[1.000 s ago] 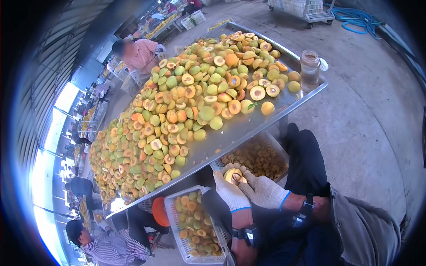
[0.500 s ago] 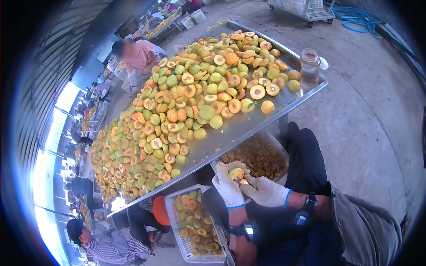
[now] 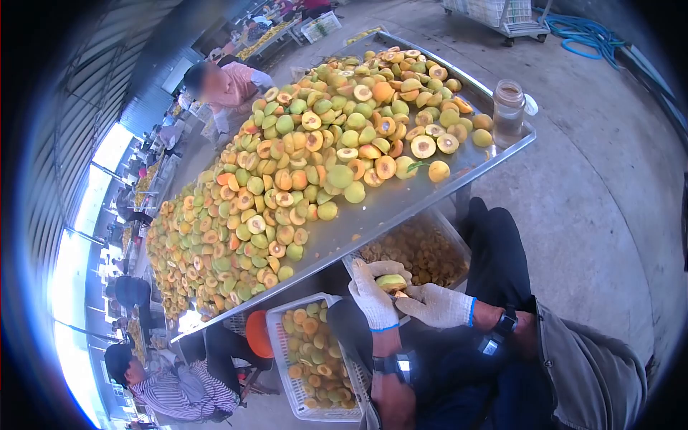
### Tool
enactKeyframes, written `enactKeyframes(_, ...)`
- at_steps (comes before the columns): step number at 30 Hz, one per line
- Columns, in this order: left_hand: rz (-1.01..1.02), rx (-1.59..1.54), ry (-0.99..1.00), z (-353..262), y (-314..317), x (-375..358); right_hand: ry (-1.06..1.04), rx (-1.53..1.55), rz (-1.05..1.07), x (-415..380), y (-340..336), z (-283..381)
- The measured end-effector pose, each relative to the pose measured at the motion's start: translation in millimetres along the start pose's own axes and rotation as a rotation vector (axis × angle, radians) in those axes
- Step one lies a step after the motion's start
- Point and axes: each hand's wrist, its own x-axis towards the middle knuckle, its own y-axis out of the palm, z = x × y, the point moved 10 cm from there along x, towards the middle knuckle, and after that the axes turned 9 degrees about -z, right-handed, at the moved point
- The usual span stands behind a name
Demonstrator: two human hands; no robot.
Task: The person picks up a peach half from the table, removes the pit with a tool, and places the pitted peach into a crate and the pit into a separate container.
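Both my hands wear white knit gloves with blue cuffs and meet low in front of me, over my lap. My left hand (image 3: pixel 373 295) is closed around a yellow-green peach half (image 3: pixel 391 282), its cut side partly hidden. Against its lower edge, my right hand (image 3: pixel 434 304) has its fingers pinched together; whether a small tool is in them I cannot make out. Just beyond the hands stands a bin (image 3: pixel 461 251) of brownish pits and scraps. Above it, the metal table (image 3: pixel 373 217) bears a large heap of halved peaches (image 3: pixel 287 179).
A white crate (image 3: pixel 272 337) of peach halves stands on the floor by my left leg. A clear jar (image 3: pixel 508 115) sits at the table's right corner. Co-workers sit across the table and at lower left. A cart (image 3: pixel 505 21) and blue hose (image 3: pixel 584 36) are at upper right.
The view has shifted slightly. The peach half has turned a little in my left hand, showing more green skin, and my right fingers sit lower against it.
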Motion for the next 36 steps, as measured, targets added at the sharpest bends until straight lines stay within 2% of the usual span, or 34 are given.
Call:
enactKeyframes(2, 0.005, 0.002, -0.031, 4, -1, 2, -0.017, -0.036, -0.01, 0, -3, 0)
enactKeyframes(3, 0.005, 0.001, -0.031, 8, -3, 4, 0.107, 0.078, 0.086, -1, 4, -10)
enactKeyframes(4, 0.112, -0.08, 0.056, 3, 3, 6, 0.23, 0.192, 0.182, -4, 11, -17)
enactKeyframes(5, 0.219, -0.162, 0.143, -3, 10, 4, 0.23, 0.191, 0.184, -3, 8, -17)
enactKeyframes(9, 0.206, -0.212, 0.12, -6, 15, -2, 0.317, 0.448, 0.427, -10, 18, -17)
enactKeyframes(10, 0.27, -0.298, 0.045, 2, 16, -2, 0.331, 0.554, 0.509, -14, 24, -13)
enactKeyframes(11, 0.333, -0.384, -0.03, 8, 19, -4, 0.332, 0.553, 0.512, -15, 25, -13)
enactKeyframes(14, 0.354, -0.493, -0.107, 12, 23, -4, 0.352, 0.531, 0.466, -13, 23, -19)
enactKeyframes(15, 0.351, -0.496, -0.102, 12, 25, -3, 0.355, 0.613, 0.464, -10, 24, -24)
enactKeyframes(17, -0.057, -0.452, -0.257, 37, -6, 8, 0.356, 0.692, 0.467, -7, 21, -28)
enactKeyframes(19, -0.038, -0.45, -0.239, 41, -25, 12, 0.373, 0.7, 0.404, -2, 14, -34)
enactKeyframes(20, -0.098, -0.039, 0.152, 6, -42, 12, 0.365, 0.392, 0.186, 8, 1, -46)
enactKeyframes(21, -0.15, 0.379, 0.538, -28, -47, -1, 0.363, 0.394, 0.187, 8, 3, -48)
enactKeyframes(23, -0.301, 0.054, 0.337, -14, -120, 21, 0.426, 0.265, 0.003, 13, -15, -65)
enactKeyframes(25, -0.613, 0.008, 0.247, -18, -206, 24, 0.429, 0.19, -0.011, 17, -18, -70)
enactKeyframes(27, -0.802, 0.285, 0.324, -39, -274, 12, 0.463, 0.307, 0.039, 18, -14, -71)
enactKeyframes(28, -0.861, 0.487, 0.295, -45, -300, 9, 0.45, 0.313, 0.004, 23, -16, -72)
enactKeyframes(29, -0.917, 0.689, 0.264, -49, -318, 5, 0.445, 0.322, 0.004, 25, -15, -75)
enactKeyframes(30, -0.913, 0.693, 0.276, -48, -327, 4, 0.436, 0.368, 0.005, 28, -14, -77)
enactKeyframes(32, -1.068, 1.007, 0.392, -65, -332, -4, 0.426, 0.424, 0.002, 31, -14, -73)
enactKeyframes(33, -1.068, 1.01, 0.393, -63, -327, 0, 0.454, 0.421, -0.015, 27, -15, -70)
enactKeyframes(35, -0.823, 0.723, 0.457, -54, -291, 26, 0.474, 0.413, -0.026, 30, -15, -74)
enactKeyframes(36, -0.688, 0.805, 0.471, -65, -249, 35, 0.501, 0.497, -0.031, 33, -9, -84)
